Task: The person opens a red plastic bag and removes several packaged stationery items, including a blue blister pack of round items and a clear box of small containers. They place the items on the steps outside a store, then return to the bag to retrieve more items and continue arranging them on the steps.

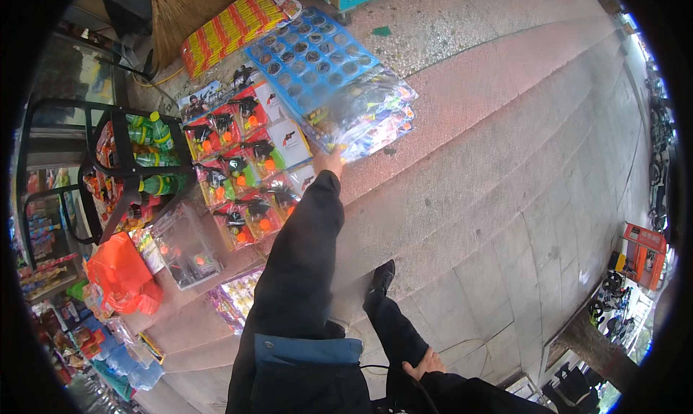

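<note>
My left hand (329, 162) reaches forward to the near corner of a stack of clear plastic packets (373, 119) with colourful contents. Its fingers close on the packet's edge and are partly hidden. Beneath and beyond the stack lies a blue sheet (311, 56) holding rows of round discs. Left of the hand, carded toy guns (238, 170) with orange tips lie in rows on red and green backings. White cards (289, 140) printed with a revolver adjoin them. My right hand (426, 364) rests on my dark-trousered right leg (398, 327), holding nothing, thumb apart from the fingers.
A black metal rack (135, 170) with green bottles (157, 184) stands at left. Near it are an orange plastic bag (122, 273), a clear box (187, 246) and a straw broom (178, 19). Shallow stone steps (433, 197) descend rightward to paving. A tree trunk (601, 349) stands lower right.
</note>
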### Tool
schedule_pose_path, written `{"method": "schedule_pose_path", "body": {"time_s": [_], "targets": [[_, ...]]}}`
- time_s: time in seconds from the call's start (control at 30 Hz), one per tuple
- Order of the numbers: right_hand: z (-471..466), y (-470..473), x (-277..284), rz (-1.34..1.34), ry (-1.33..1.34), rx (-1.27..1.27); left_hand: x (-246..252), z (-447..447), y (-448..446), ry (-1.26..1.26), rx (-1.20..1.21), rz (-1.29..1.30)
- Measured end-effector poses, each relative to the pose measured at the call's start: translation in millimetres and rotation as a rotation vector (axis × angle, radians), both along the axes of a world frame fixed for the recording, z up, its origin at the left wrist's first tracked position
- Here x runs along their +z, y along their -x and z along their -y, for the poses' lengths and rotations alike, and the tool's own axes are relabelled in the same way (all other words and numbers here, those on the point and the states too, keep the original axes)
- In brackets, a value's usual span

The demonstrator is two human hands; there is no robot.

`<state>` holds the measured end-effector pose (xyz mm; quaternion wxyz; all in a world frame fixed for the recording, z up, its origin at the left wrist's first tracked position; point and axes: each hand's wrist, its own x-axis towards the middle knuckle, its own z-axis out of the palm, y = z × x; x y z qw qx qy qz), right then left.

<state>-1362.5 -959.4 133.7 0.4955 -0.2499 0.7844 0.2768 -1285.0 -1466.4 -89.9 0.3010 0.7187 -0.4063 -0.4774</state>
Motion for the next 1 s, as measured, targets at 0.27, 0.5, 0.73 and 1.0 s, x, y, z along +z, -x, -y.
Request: {"method": "schedule_pose_path", "body": {"time_s": [0.27,0.5,0.73,1.0], "targets": [[12,-17,14,-0.029,0.014,-0.041,22,-58,-84,0.079,-0.349,0.341],[-39,-53,-10,0.006,0.166,-0.292,53,-133,-105,0.162,-1.184,0.641],[-137,-147,2,-0.091,0.7,-1.023,191,-253,-77,-0.471,-1.68,0.125],[-334,-450,64,-0.358,0.926,-1.457,261,-447,-168,-0.369,-2.244,0.161]]}}
